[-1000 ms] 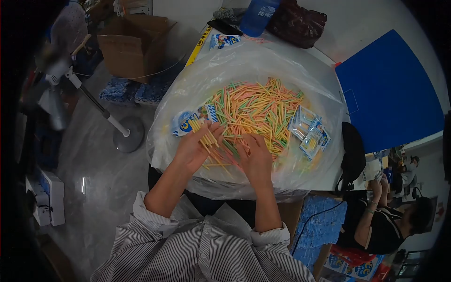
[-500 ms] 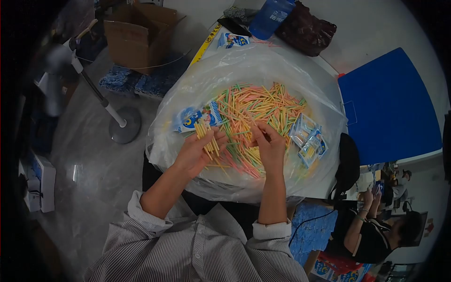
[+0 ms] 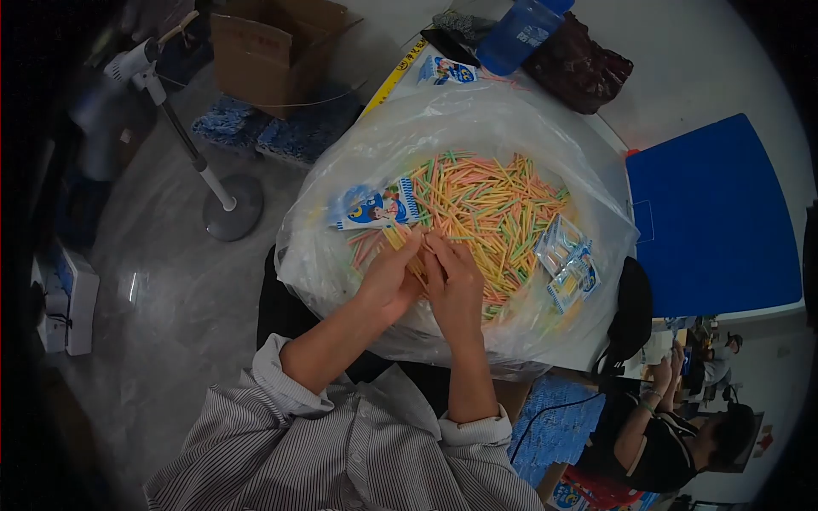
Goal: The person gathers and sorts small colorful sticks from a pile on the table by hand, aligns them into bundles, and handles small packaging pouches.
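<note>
presently, centre frame, left hand point(image 3: 392, 279) clamps thin yellow sticks point(image 3: 394, 238); right hand point(image 3: 457, 283) touches it, grasp unclear; uneven squeezing could snap some.

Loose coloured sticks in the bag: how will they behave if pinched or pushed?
Probably stiff: the sticks look straight even where they cross.
Likely light and easy to snap, being thin for their length.
Apt to slide or scatter when pushed, since they lie loosely heaped at mixed angles in the plastic bag.
</note>
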Available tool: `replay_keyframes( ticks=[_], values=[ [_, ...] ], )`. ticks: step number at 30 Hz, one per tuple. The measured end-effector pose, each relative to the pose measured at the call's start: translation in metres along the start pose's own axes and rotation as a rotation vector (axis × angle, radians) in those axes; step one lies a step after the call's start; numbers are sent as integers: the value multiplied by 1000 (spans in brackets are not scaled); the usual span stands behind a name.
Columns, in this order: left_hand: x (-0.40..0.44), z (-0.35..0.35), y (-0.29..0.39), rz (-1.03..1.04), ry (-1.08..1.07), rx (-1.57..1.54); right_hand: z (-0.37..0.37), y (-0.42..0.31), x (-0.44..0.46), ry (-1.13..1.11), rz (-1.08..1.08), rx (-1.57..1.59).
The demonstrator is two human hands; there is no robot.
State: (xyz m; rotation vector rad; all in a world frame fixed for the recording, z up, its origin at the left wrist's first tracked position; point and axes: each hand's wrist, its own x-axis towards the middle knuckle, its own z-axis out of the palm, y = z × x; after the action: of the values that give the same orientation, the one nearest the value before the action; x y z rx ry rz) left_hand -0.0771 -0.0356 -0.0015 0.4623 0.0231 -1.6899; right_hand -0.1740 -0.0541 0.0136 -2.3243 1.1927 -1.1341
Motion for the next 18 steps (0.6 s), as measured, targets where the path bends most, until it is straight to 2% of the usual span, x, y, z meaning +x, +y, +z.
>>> replay_keyframes(
  ticks=[2, 4, 6, 9, 13, 15, 18],
  values=[
    [2, 0, 0, 54, 2, 25, 0, -4, -2, 1, 47, -12],
    [1, 1, 4, 37, -97, 70, -3, -10, -3, 4, 95, -25],
    [1, 5, 4, 28, -112, 39, -6, -18, -2, 70, 242, -3],
    [1, 7, 2, 37, -94, 17, -2, -16, -5, 159, 177, -61],
    [6, 3, 4, 116, -29, -46, -8, -7, -8, 140, 170, -73],
    [8, -1, 9, 100, -63, -32, -14, -3, -7, 235, 242, 39],
    [1, 6, 7, 55, -88, 15, -19, -14, 0, 183, 216, 102]
  ],
)
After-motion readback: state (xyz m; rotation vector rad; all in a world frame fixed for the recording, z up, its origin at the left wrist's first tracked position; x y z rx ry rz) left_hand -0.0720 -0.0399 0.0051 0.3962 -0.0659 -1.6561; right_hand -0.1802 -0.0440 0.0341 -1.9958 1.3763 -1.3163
